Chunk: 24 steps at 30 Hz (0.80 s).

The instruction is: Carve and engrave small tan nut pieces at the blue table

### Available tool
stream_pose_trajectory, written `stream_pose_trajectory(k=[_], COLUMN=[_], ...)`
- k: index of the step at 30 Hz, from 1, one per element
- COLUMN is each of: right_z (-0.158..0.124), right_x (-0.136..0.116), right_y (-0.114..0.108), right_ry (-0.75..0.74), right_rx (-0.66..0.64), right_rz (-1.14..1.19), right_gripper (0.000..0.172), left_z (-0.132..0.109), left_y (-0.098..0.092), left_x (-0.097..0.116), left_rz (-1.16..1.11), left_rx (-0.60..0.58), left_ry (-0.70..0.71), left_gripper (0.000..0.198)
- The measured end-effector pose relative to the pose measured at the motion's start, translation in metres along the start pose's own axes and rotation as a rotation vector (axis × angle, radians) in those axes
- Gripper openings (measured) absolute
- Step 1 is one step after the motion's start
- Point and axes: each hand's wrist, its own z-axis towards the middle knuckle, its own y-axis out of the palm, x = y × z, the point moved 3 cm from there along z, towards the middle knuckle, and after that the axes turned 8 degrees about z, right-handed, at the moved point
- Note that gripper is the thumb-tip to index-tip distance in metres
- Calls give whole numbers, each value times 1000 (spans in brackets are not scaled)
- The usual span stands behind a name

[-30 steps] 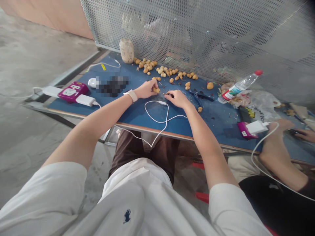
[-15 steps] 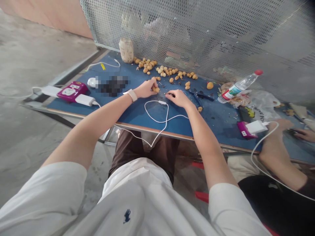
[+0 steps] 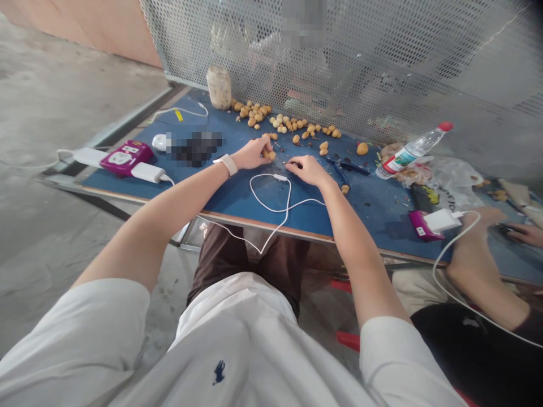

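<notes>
My left hand [image 3: 251, 154] rests on the blue table [image 3: 237, 195] with its fingers curled round a small tan round fruit [image 3: 268, 154]. My right hand [image 3: 306, 169] lies just to the right, its fingertips pinched on something small and dark that I cannot make out. A white cable [image 3: 271, 195] loops on the table right below both hands. Several more tan fruits [image 3: 292, 125] lie scattered in a row behind the hands, along the perforated metal screen [image 3: 348, 62].
A glass jar [image 3: 219, 87] stands at the back left. A purple power strip [image 3: 125, 157] with white adapters and a white mouse [image 3: 160, 142] lie at left. A plastic bottle [image 3: 410, 150], a plastic bag [image 3: 453, 181] and a purple charger [image 3: 428, 223] lie at right, by another person's arm [image 3: 479, 254].
Nothing has visibly changed apart from a very slight shift of the view; both hands stay in the same place.
</notes>
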Motion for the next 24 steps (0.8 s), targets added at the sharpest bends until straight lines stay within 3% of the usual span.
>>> stream_pose_trajectory(k=[24], right_z=[-2], right_x=[-8], right_y=[-1], right_ry=[22], right_rx=[-2], right_rz=[-56], right_gripper=[46], left_z=[0], left_y=[3], left_x=[5], left_rz=[25], left_rx=[-16], left_ry=[-23], left_gripper=[37])
